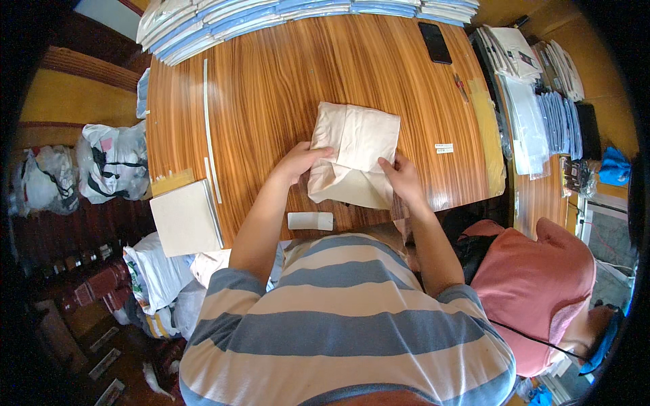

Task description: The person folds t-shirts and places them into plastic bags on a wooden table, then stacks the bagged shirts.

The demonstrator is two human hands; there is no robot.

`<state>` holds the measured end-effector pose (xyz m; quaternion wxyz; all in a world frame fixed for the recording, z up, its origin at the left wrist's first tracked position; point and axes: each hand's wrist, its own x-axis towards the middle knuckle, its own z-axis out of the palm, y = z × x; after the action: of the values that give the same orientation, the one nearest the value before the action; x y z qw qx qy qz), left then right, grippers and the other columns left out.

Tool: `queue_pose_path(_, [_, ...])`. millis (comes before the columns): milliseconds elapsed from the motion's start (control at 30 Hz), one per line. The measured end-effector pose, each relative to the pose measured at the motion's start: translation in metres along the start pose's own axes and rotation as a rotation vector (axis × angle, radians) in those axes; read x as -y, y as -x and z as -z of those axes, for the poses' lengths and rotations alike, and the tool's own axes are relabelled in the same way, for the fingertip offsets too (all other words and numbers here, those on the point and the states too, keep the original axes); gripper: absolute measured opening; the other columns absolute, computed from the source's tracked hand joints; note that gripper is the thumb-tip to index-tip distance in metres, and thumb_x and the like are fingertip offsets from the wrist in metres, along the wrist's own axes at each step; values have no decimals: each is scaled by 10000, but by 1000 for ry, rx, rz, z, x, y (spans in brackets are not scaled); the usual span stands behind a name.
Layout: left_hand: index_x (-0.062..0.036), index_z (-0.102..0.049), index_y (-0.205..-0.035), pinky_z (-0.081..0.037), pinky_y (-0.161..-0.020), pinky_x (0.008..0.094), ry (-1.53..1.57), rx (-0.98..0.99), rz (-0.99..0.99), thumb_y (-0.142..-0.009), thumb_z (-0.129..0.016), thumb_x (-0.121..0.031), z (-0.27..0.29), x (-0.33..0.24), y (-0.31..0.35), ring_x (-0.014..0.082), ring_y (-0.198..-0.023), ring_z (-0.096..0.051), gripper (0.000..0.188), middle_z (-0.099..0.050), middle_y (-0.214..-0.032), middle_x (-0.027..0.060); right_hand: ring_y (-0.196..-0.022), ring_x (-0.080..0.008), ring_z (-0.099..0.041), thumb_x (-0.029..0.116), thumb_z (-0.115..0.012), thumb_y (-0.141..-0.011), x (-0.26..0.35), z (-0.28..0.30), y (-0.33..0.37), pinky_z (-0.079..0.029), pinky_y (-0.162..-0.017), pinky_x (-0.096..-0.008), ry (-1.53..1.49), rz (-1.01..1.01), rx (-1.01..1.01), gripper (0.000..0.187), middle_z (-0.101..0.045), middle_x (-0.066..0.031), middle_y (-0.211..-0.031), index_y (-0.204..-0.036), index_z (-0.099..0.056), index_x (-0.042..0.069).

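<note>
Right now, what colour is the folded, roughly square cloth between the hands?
The folded, roughly square cloth is pale cream, as the head view shows.

The wood-grain table (264, 88) carries packed garment stacks (271, 26) along its far edge, a phone (435, 42) and red-handled tool (461, 86) toward the far right corner, small white labels (443, 148) nearer the right edge, cream cloth (355, 132) and a white tag (311, 221) by the near edge, and pale boards (184, 220) at the near left corner.
</note>
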<state>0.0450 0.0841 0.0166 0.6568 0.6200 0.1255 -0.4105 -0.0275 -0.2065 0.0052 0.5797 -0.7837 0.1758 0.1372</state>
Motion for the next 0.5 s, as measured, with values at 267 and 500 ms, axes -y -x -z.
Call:
queue_pose_path(267, [23,-579,-1359,-601,-943,453,76,-347,-426,-886,-827,-381,3,-179,50,296,-1111,-717,669,-694,-1253,235,-915,-183,-738,330,-706,-1008,225,45,-59,-588,-820,-355,98,377,-44,408,-777,-147,-1011,-1207,-716,-26])
queue_pose_path(500, [-22,-624,-1325,-611,-923,404,-69,-282,-738,-920,-801,-402,35,-184,66,238,-1063,-724,584,-725,-1213,132,-806,-134,-712,327,-701,-1018,261,33,-39,-566,-686,-317,151,807,-141,381,-762,-97,-884,-1183,-695,-17])
